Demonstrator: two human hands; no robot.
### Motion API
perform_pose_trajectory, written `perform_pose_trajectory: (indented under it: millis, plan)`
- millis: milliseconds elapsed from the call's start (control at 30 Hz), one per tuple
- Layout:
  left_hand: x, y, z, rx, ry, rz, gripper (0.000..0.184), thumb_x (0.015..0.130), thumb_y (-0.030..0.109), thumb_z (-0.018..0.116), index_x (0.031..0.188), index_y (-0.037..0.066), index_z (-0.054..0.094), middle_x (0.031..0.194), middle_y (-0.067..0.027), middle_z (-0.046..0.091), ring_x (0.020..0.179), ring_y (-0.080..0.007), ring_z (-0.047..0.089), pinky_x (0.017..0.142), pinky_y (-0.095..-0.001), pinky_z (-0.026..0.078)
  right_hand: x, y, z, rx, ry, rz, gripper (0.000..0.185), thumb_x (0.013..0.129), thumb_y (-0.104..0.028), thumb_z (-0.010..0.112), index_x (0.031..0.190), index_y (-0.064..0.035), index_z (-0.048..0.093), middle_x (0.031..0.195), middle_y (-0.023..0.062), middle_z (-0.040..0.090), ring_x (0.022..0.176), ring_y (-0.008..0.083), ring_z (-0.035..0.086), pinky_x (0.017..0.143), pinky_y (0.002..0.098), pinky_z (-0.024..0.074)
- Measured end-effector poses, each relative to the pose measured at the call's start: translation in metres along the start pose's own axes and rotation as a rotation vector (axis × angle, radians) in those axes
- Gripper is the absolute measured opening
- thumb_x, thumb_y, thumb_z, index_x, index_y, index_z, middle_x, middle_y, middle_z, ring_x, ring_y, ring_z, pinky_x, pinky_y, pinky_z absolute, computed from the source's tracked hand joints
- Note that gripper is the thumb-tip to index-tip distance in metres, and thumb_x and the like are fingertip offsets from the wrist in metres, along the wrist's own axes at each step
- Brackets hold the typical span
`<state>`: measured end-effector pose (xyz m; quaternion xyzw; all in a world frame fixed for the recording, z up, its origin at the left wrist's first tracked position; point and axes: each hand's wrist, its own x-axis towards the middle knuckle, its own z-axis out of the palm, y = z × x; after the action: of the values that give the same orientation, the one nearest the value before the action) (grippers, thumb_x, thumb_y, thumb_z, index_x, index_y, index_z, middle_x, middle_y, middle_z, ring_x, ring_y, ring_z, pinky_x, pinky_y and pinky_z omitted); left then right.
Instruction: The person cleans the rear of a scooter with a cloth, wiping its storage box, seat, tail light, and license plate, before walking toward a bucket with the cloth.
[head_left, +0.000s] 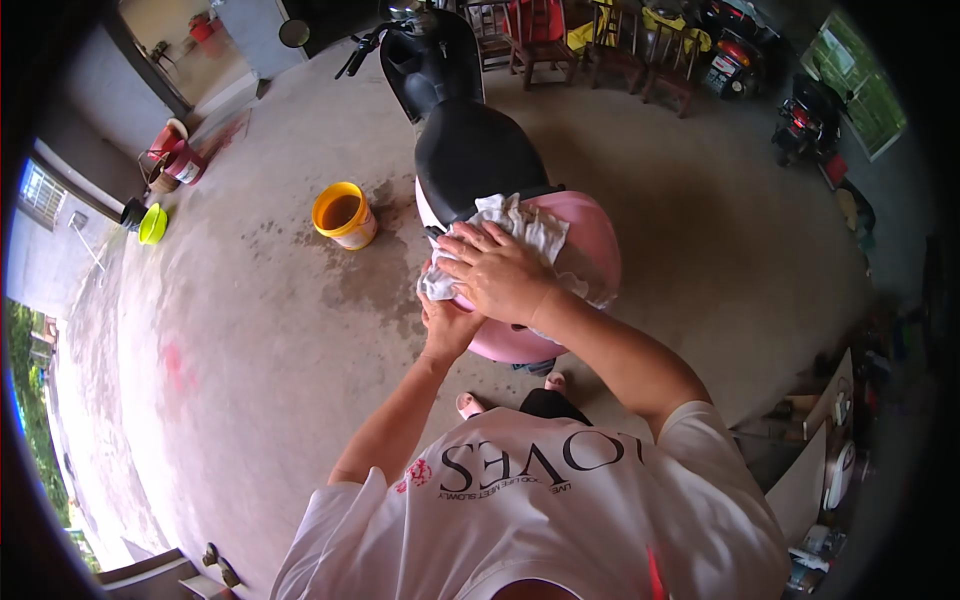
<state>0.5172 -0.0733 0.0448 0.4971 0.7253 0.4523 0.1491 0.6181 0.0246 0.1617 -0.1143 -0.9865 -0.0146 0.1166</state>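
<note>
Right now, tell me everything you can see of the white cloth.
The white cloth looks like soft fabric, rumpled into loose folds with uneven edges. It lies spread over the pink rear of the scooter, by the back edge of the black seat. The right hand lies palm down on it, covering its middle; the left hand is at its near left end. Whether it is wet cannot be told.

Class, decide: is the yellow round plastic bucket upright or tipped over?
Upright: the yellow round plastic bucket stands on the grey concrete floor, its open top facing up.
</note>
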Motion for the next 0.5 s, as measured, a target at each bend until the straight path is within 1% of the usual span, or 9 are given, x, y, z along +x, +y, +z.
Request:
perform_pose_trajectory:
  millis: [33, 67, 100, 167, 200, 267, 367, 433, 500]
  plan:
    - [-0.001, 0.003, 0.001, -0.123, 0.03, -0.029, 0.108, 0.063, 0.054, 0.078, 0.143, 0.013, 0.021, 0.148, -0.0133, 0.013, 0.136, -0.0321, 0.018, 0.11, -0.0427, 0.018, -0.002, 0.008, 0.0, 0.025, 0.036, -0.059, 0.041, 0.087, -0.035, 0.051, 0.122, -0.0152, 0.058, 0.137, 0.0051, 0.047, 0.13, 0.0239, 0.037, 0.11, 0.0443, 0.0205]
    - [-0.002, -0.009, 0.008, -0.126, 0.077, -0.067, 0.116, 0.06, 0.058, 0.079, 0.144, 0.011, 0.015, 0.144, -0.0157, 0.016, 0.135, -0.0335, 0.02, 0.109, -0.0451, 0.021, -0.003, 0.015, -0.001, 0.048, 0.073, -0.125, 0.04, 0.087, -0.036, 0.052, 0.12, -0.0148, 0.06, 0.135, 0.006, 0.049, 0.129, 0.0246, 0.039, 0.109, 0.0451, 0.022]
    - [-0.002, -0.002, 0.006, -0.13, 0.091, -0.071, 0.116, 0.06, 0.058, 0.079, 0.144, 0.011, 0.015, 0.144, -0.0157, 0.016, 0.135, -0.0335, 0.02, 0.109, -0.0451, 0.021, -0.006, 0.023, -0.006, 0.04, 0.099, -0.097, 0.039, 0.088, -0.036, 0.051, 0.12, -0.0156, 0.06, 0.134, 0.006, 0.05, 0.127, 0.0249, 0.041, 0.108, 0.045, 0.0239]
    - [-0.002, 0.017, -0.001, -0.145, 0.097, -0.234, 0.125, 0.056, 0.061, 0.08, 0.145, 0.01, 0.008, 0.141, -0.0176, 0.018, 0.134, -0.0344, 0.021, 0.107, -0.048, 0.023, -0.02, 0.049, -0.015, -0.004, 0.137, 0.021, 0.038, 0.091, -0.039, 0.049, 0.12, -0.017, 0.06, 0.133, 0.0064, 0.051, 0.125, 0.0258, 0.043, 0.106, 0.0448, 0.027]
    - [-0.001, 0.016, 0.0, -0.139, 0.086, -0.228, 0.132, 0.053, 0.062, 0.081, 0.144, 0.009, 0.002, 0.139, -0.0201, 0.018, 0.132, -0.0358, 0.022, 0.107, -0.0499, 0.024, -0.03, 0.063, -0.027, -0.033, 0.136, 0.104, 0.038, 0.091, -0.038, 0.048, 0.12, -0.0151, 0.059, 0.132, 0.0072, 0.051, 0.125, 0.0264, 0.043, 0.105, 0.0447, 0.0287]
    - [-0.003, 0.011, 0.004, -0.167, 0.135, -0.198, 0.132, 0.053, 0.061, 0.081, 0.144, 0.008, 0.001, 0.139, -0.0207, 0.018, 0.132, -0.0363, 0.022, 0.107, -0.0498, 0.024, -0.054, 0.108, -0.01, 0.033, 0.225, 0.214, 0.045, 0.093, -0.036, 0.046, 0.128, -0.008, 0.051, 0.135, 0.0151, 0.046, 0.126, 0.0315, 0.04, 0.104, 0.0458, 0.0296]
    - [-0.004, 0.006, 0.009, -0.197, 0.187, -0.131, 0.133, 0.053, 0.058, 0.083, 0.144, 0.006, 0.001, 0.138, -0.0228, 0.018, 0.129, -0.0377, 0.024, 0.108, -0.0493, 0.025, -0.064, 0.115, -0.011, 0.207, 0.164, 0.28, 0.049, 0.095, -0.038, 0.043, 0.133, -0.0071, 0.045, 0.139, 0.0177, 0.04, 0.129, 0.0326, 0.036, 0.106, 0.0453, 0.0275]
    - [-0.001, 0.008, 0.003, -0.218, 0.118, -0.143, 0.133, 0.053, 0.057, 0.083, 0.144, 0.004, 0.002, 0.138, -0.0232, 0.02, 0.128, -0.0371, 0.025, 0.108, -0.0483, 0.025, -0.047, 0.106, -0.014, 0.097, 0.102, 0.218, 0.05, 0.096, -0.039, 0.04, 0.136, -0.009, 0.041, 0.143, 0.0164, 0.035, 0.132, 0.0324, 0.032, 0.108, 0.0465, 0.025]
    - [-0.001, 0.008, 0.004, -0.214, 0.145, -0.124, 0.13, 0.054, 0.057, 0.083, 0.144, 0.003, 0.005, 0.138, -0.023, 0.022, 0.127, -0.0369, 0.026, 0.108, -0.0478, 0.025, -0.018, 0.082, -0.013, 0.063, -0.058, 0.005, 0.05, 0.096, -0.041, 0.037, 0.137, -0.0119, 0.042, 0.145, 0.0139, 0.034, 0.133, 0.0324, 0.031, 0.11, 0.0482, 0.0204]
